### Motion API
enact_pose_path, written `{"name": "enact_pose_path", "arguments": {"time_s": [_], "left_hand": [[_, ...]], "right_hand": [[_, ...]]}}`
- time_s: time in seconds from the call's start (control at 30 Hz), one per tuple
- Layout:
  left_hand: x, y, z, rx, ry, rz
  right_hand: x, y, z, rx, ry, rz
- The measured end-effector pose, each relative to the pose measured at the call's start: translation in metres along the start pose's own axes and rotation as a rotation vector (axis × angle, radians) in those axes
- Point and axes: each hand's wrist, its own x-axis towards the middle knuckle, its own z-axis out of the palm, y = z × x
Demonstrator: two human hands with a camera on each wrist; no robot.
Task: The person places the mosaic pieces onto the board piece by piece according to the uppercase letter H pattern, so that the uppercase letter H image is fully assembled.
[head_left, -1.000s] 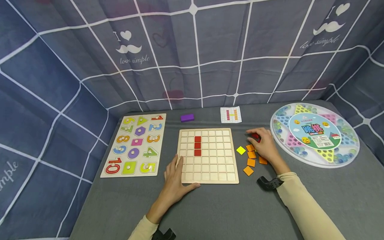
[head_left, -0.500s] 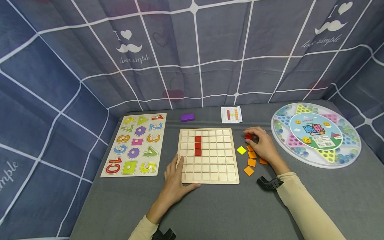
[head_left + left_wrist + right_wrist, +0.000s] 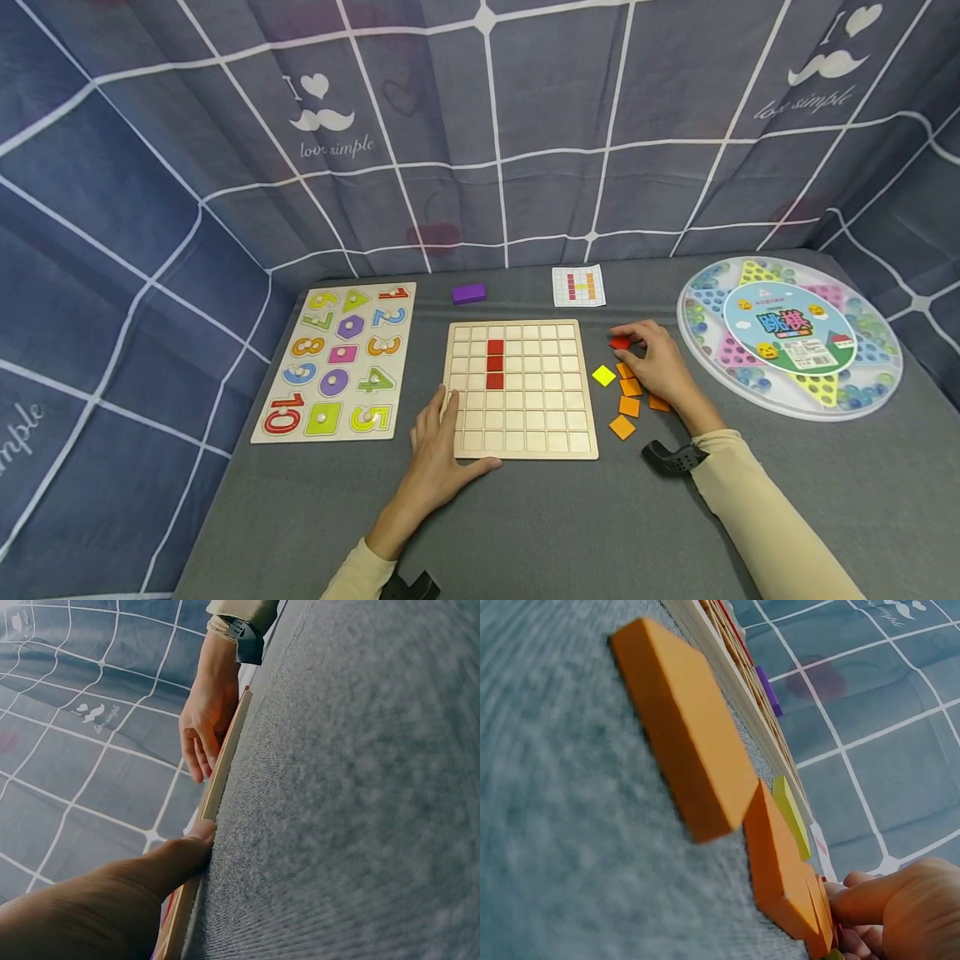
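A wooden grid board [image 3: 522, 389] lies in front of me with three red tiles [image 3: 494, 363] in one column. My left hand [image 3: 437, 454] rests on the board's near left corner, thumb along its front edge [image 3: 196, 841], fingers straight. My right hand [image 3: 654, 363] pinches a red tile [image 3: 619, 342] just right of the board. Several orange tiles [image 3: 628, 398] and a yellow tile [image 3: 603, 375] lie loose under and beside that hand. In the right wrist view the orange tiles [image 3: 690, 780] lie close up, with the yellow tile [image 3: 791, 817] behind.
A number-shape puzzle board [image 3: 339, 360] lies at the left. A purple block [image 3: 468, 293] and a pattern card [image 3: 578, 286] sit behind the grid board. A round marble game tray [image 3: 791, 334] lies at the right. Patterned cloth walls [image 3: 480, 125] surround the grey table.
My right hand has shifted a little left and brought the red tile out from under its fingers, now pinched at the fingertips. The left hand has not moved.
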Motion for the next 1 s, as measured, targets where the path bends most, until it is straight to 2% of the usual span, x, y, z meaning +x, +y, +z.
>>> {"name": "enact_pose_path", "arguments": {"time_s": [0.43,1.0], "left_hand": [[0.0005,-0.0003,-0.0003,-0.005,-0.003,-0.013],[-0.0018,0.0022,-0.0013,-0.002,-0.007,-0.037]], "right_hand": [[0.0028,0.0012,0.0009,-0.002,0.003,-0.01],[-0.0009,-0.0011,0.0002,-0.009,-0.014,0.025]]}}
